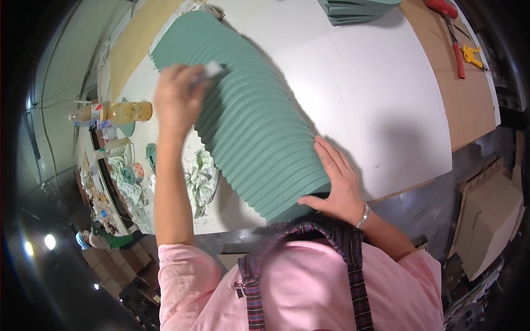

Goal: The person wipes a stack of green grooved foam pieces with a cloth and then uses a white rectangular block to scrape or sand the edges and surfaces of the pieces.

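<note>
A long row of fanned, overlapping green sheets [251, 110] lies slantwise across the white table, from the far left to the near edge in front of me. My left hand [179, 99] is closed on a small whitish-grey block [212, 70], held at the left side of the row toward its far end. Motion blurs the block, and its exact kind cannot be made out. With fingers apart, my right hand [342, 185] rests against the near right end of the sheets, thumb on the near edge. It holds nothing.
Left of the row are a crumpled rag [203, 179] and a bottle of yellow liquid [131, 112]. Another green stack [359, 11] sits at the far edge. At far right lie a red-handled hammer [457, 52] and a yellow tool [473, 57]. A cardboard box [488, 215] stands beyond the table.
</note>
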A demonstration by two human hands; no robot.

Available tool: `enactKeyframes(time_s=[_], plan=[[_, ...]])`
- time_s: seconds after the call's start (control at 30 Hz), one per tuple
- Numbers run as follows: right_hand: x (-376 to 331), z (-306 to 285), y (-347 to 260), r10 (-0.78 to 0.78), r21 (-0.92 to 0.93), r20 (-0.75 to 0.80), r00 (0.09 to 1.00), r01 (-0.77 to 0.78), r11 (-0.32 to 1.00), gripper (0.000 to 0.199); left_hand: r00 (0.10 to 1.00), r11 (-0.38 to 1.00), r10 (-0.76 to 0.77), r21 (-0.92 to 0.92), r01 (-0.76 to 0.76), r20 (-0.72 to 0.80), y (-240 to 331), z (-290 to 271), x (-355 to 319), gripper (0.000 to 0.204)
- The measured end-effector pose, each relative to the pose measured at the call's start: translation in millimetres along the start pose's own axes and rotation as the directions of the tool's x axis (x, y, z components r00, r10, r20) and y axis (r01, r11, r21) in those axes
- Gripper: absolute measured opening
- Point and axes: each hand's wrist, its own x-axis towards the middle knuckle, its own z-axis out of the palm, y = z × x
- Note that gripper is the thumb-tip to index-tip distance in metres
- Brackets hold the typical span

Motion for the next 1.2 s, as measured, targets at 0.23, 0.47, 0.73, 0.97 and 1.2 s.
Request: enactKeyframes(time_s=[0.23,0.47,0.73,0.97,1.2], plan=[[1.9,26.7,16.7,-0.219,-0.178,-0.327,0.919,0.168,0.97,0.077,0.984,0.989,0.142,-0.048,-0.137,0.112,26.6,6.7,7.5,0.025],[4.2,24.5,14.6,-0.243,-0.218,-0.348,0.905,0.174,0.96,0.072,0.991,0.99,-0.105,-0.104,0.096,-0.085,-20.6,1.2,0.2,0.025],[7.0,25.5,13.6,-0.259,-0.212,-0.332,0.907,0.196,0.957,0.075,0.97,0.985,-0.161,0.027,0.169,-0.182,-62.6,16.7,25.6,0.02],[6.4,24.9,14.2,-0.242,-0.24,-0.295,0.924,0.173,0.955,0.079,0.992,0.988,0.123,0.105,-0.118,-0.043,-8.9,36.1,48.7,0.02],[5.4,24.4,15.6,-0.22,-0.249,-0.268,0.938,0.154,0.956,0.078,0.974,0.974,0.225,0.015,-0.224,-0.029,-2.9,40.8,64.8,0.019]])
